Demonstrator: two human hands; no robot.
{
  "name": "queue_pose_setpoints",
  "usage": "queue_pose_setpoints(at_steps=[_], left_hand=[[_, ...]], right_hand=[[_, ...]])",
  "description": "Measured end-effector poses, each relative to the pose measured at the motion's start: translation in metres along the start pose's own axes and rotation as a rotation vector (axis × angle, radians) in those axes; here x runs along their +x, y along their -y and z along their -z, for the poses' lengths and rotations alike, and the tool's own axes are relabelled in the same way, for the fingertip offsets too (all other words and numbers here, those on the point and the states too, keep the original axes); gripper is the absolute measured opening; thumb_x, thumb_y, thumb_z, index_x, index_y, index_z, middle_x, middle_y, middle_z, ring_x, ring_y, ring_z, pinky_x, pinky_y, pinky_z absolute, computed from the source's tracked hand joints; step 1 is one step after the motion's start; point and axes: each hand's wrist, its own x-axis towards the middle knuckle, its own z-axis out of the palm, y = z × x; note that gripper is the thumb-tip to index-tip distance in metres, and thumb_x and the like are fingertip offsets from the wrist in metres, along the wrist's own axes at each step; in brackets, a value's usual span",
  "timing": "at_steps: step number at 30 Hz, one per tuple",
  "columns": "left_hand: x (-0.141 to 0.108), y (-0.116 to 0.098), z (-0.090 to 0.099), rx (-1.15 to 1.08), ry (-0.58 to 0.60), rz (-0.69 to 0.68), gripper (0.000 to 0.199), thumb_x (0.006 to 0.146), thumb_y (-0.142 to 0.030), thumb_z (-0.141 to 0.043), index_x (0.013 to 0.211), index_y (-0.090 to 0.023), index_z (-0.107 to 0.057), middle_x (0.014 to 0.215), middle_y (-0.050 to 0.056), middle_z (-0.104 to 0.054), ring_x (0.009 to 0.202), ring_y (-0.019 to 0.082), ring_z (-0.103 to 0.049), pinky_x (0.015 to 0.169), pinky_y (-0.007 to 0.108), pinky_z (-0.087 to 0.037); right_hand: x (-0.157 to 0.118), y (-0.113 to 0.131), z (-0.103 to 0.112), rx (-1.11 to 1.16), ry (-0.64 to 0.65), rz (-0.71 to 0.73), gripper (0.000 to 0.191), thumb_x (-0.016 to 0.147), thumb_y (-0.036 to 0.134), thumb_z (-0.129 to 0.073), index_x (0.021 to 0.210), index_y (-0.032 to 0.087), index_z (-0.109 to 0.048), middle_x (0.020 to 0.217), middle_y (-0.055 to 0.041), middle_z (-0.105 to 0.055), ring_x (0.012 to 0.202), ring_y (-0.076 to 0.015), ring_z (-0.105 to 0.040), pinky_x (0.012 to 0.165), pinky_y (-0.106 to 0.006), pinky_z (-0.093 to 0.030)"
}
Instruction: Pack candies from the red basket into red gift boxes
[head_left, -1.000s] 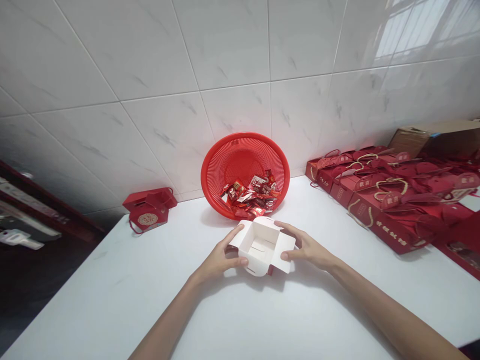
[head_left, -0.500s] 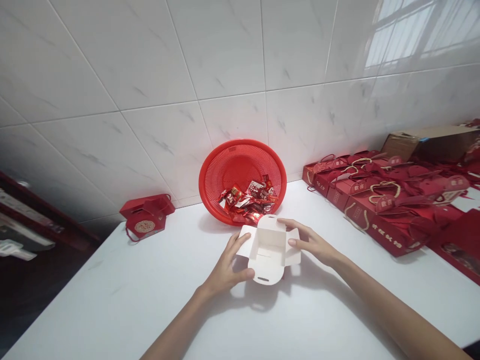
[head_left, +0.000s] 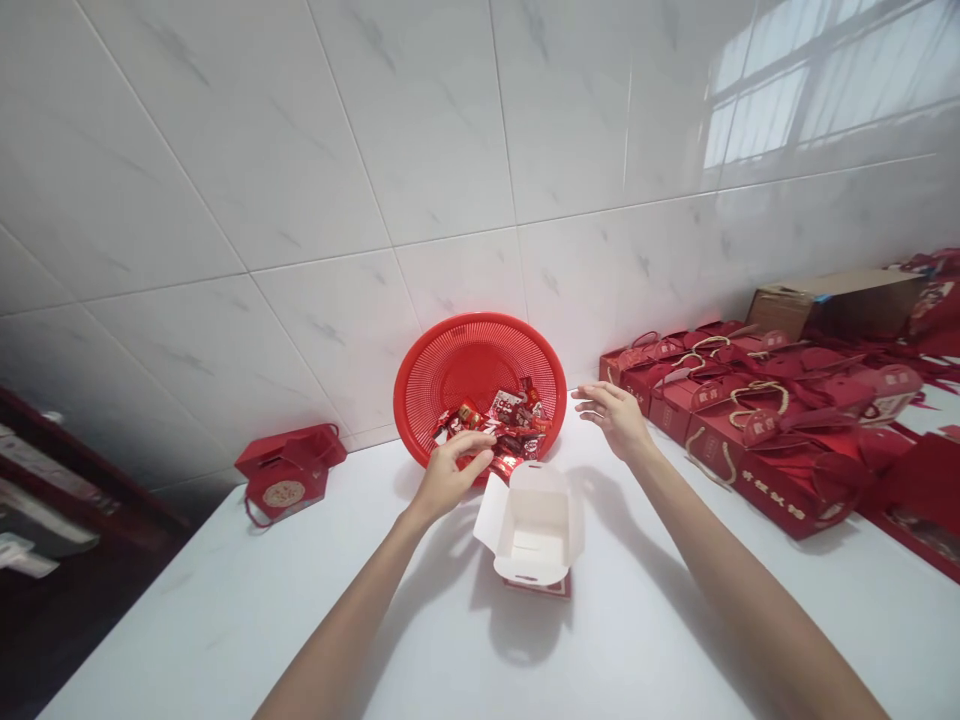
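Observation:
A small candy box (head_left: 529, 525), white inside and red outside, stands on the table with its flaps spread and nothing seen inside. Behind it a red plastic basket (head_left: 480, 338) leans tilted against the wall, with red-wrapped candies (head_left: 510, 420) gathered in its lower part. My left hand (head_left: 452, 475) is at the basket's front edge, fingers bent and thumb apart, with no candy seen in it. To the right of the basket my right hand (head_left: 613, 415) hangs above the table, its fingers apart and holding nothing.
A red gift box with a handle (head_left: 289, 480) stands at the table's left. Several red gift boxes (head_left: 742, 430) with rope handles fill the right side. Behind them sits a brown cardboard box (head_left: 832, 300). The tiled wall (head_left: 450, 270) bounds the table's back.
Both hands have let go of the white-lined box, which now stands on the table. My left hand has moved up to the basket, my right hand up and to the right.

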Motion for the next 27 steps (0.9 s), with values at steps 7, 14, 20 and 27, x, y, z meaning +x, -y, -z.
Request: queue_pose_setpoints(at_steps=[7, 14, 20, 27], left_hand=[[0.1, -0.007, -0.024, 0.425, 0.154, -0.163, 0.029, 0.091, -0.017, -0.051, 0.105, -0.02, -0.076, 0.115, 0.007, -0.075, 0.11, 0.022, -0.067, 0.102, 0.034, -0.049], [0.156, 0.015, -0.04, 0.642, 0.227, -0.055, 0.037, 0.092, -0.016, -0.049, 0.122, -0.016, -0.07, 0.123, 0.012, -0.073, 0.117, 0.024, -0.066, 0.101, 0.033, -0.049], [0.17, 0.016, -0.042, 0.85, 0.351, 0.112, 0.035, 0.079, -0.017, -0.066, 0.113, -0.019, -0.074, 0.114, 0.015, -0.075, 0.109, 0.032, -0.07, 0.09, 0.036, -0.053], [0.175, 0.016, -0.061, 0.987, 0.424, 0.208, 0.045, 0.07, -0.016, -0.073, 0.114, -0.022, -0.073, 0.121, 0.016, -0.072, 0.113, 0.034, -0.068, 0.089, 0.036, -0.054]], right_hand=[[0.04, -0.041, -0.002, 0.123, -0.303, 0.029, 0.022, 0.061, 0.031, -0.073, 0.066, 0.02, -0.055, 0.059, 0.0027, -0.066, 0.044, -0.0077, -0.052, 0.046, -0.021, -0.043], [0.042, -0.101, 0.001, 0.136, -0.395, 0.007, 0.017, 0.058, 0.03, -0.07, 0.061, 0.019, -0.057, 0.052, 0.0021, -0.061, 0.041, -0.008, -0.046, 0.038, -0.02, -0.037], [0.049, -0.127, 0.001, 0.099, -0.364, 0.026, 0.021, 0.057, 0.036, -0.071, 0.06, 0.019, -0.06, 0.052, 0.0017, -0.061, 0.042, -0.0097, -0.047, 0.034, -0.02, -0.034], [0.051, -0.133, 0.006, 0.067, -0.316, 0.057, 0.02, 0.058, 0.036, -0.071, 0.062, 0.019, -0.062, 0.051, 0.0011, -0.061, 0.043, -0.0102, -0.049, 0.039, -0.021, -0.036]])
